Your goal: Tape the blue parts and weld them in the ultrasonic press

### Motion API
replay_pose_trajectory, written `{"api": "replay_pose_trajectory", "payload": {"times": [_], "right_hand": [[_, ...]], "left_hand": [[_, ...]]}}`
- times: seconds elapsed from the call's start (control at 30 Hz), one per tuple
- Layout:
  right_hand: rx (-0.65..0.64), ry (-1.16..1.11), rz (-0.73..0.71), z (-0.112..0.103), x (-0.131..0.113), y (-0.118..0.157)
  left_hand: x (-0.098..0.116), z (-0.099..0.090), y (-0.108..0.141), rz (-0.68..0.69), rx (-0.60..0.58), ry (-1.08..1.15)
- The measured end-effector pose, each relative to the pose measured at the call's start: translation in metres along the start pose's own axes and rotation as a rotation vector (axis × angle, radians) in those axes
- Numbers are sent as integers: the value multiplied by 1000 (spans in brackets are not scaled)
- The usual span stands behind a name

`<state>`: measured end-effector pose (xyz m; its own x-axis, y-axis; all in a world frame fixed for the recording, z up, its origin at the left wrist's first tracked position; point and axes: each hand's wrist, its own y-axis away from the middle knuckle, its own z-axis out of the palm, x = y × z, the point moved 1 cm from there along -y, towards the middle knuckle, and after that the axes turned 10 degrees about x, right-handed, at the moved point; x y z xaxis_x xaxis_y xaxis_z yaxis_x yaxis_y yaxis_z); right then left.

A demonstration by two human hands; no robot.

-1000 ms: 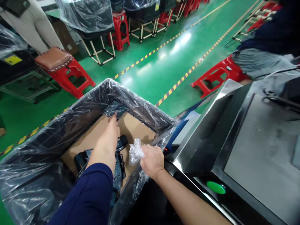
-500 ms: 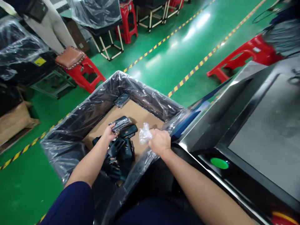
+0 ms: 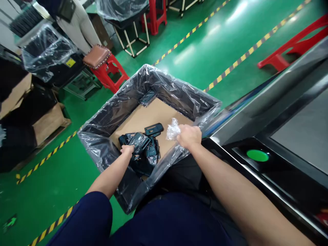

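In front of me stands a bin (image 3: 98, 136) lined with clear plastic, with a sheet of brown cardboard (image 3: 138, 118) inside. My left hand (image 3: 127, 149) reaches in and grips the near end of a dark plastic part (image 3: 139, 141) with a glossy film-like surface. It lies over a heap of similar dark parts, and a slotted dark part (image 3: 154, 129) rests beside them. Another wrapped dark part (image 3: 147, 98) sits in the far corner. My right hand (image 3: 189, 135) is closed around a crumpled clear plastic bag (image 3: 173, 129) above the bin's right side.
On the right is a black and grey machine with a green button (image 3: 257, 155). A red stool (image 3: 112, 70) with a brown seat stands beyond the bin, near a person's legs (image 3: 80, 25). Cardboard boxes (image 3: 50, 116) are at left; a red stool (image 3: 292, 51) is at right.
My left hand has lowered the dark part from above the cardboard onto the heap. My right hand still holds the crumpled bag. The whole view has shifted.
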<state>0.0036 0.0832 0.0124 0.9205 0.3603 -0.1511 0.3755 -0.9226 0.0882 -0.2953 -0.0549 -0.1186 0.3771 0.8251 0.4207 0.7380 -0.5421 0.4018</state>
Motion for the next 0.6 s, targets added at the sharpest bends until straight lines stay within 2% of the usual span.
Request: {"api": "replay_pose_trajectory", "payload": {"times": [0.07,0.1,0.13,0.2,0.27,0.3,0.47,0.6], "right_hand": [[-2,-4,5,0,0,0],[-3,-2,8,0,0,-1],[0,2,11,1,0,-1],[4,10,16,2,-1,-1],[2,12,15,2,-1,-1],[-4,12,14,2,-1,-1],[-23,15,23,0,-1,-2],[-15,4,23,-1,-1,-2]], "left_hand": [[4,-8,1,66,87,-84],[8,-11,0,143,93,-124],[13,-14,-1,267,59,-180],[25,-15,-5,556,-83,-306],[38,-12,-10,762,-223,-414],[45,-10,-14,800,-260,-444],[74,3,-29,793,-297,-540],[87,16,-40,760,-355,-625]]}}
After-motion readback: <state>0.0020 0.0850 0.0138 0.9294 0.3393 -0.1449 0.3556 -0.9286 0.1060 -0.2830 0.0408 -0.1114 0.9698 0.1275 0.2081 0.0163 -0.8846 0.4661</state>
